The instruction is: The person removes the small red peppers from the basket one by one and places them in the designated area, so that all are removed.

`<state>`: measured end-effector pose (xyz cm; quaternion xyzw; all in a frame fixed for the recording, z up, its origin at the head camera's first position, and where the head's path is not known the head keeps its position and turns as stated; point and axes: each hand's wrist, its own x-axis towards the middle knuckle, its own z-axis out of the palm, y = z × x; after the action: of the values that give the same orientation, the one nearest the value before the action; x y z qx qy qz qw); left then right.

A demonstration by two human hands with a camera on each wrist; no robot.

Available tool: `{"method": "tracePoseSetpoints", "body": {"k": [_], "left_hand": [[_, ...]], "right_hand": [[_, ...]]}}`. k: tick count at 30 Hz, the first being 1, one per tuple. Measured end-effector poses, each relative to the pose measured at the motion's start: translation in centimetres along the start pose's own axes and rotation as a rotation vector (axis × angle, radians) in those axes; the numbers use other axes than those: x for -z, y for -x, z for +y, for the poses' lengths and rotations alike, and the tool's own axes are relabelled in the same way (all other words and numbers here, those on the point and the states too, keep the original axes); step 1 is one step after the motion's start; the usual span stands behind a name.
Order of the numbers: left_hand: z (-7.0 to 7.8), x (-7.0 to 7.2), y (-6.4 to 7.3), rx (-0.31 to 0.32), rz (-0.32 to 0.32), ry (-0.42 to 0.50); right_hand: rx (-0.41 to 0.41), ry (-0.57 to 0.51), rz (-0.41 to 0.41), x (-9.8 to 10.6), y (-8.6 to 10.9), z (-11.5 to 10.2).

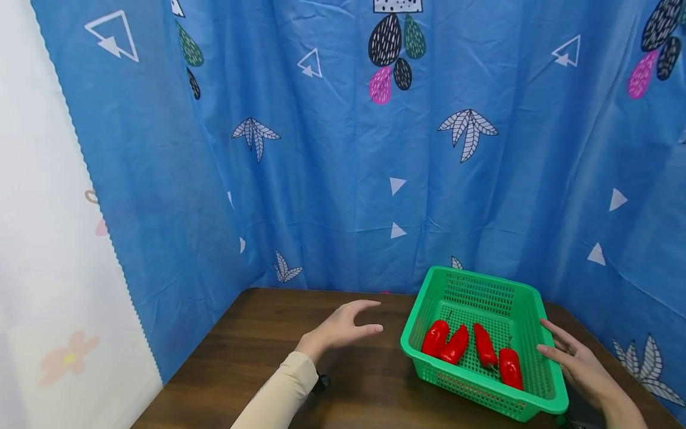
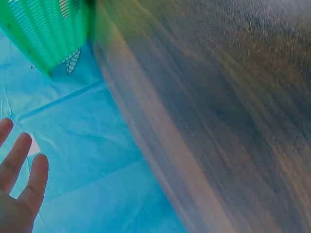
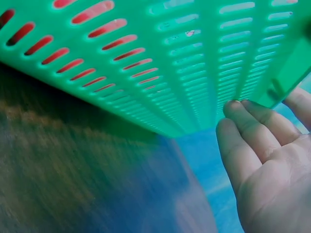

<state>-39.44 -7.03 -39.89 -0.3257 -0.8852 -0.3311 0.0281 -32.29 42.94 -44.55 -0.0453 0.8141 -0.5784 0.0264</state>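
Note:
A green plastic basket (image 1: pixel 482 390) stands on the right part of the table, with several red peppers (image 1: pixel 484 345) lying on its slotted bottom. My right hand (image 1: pixel 584 366) is at the basket's right side. In the right wrist view, the fingers (image 3: pixel 252 124) lie nearly straight against or very close to the outer wall, and the thumb is up by the rim; firm contact cannot be made out. Left of the basket, my left hand (image 1: pixel 340 326) hovers above the table with thumb and fingers spread apart, holding nothing. The left wrist view shows its loosely extended fingers (image 2: pixel 36 182), away from the basket.
The dark wooden table (image 1: pixel 214 363) runs up to a blue patterned curtain (image 1: pixel 332 179) at the back and right. A white curtain (image 1: pixel 64 238) hangs at the left. A dark wrist strap (image 1: pixel 321 383) sits below the left sleeve's cuff.

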Motion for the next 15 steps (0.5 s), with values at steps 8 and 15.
{"method": "tracePoseSetpoints", "body": {"k": [8, 15], "left_hand": [[0.4, -0.9, 0.1, -0.029, -0.006, 0.021], [2.2, -1.9, -0.5, -0.098, -0.024, 0.034]], "right_hand": [[-0.05, -0.015, -0.011, 0.1, -0.1, 0.0], [-0.061, 0.027, 0.016, 0.0, -0.1, -0.5]]}}
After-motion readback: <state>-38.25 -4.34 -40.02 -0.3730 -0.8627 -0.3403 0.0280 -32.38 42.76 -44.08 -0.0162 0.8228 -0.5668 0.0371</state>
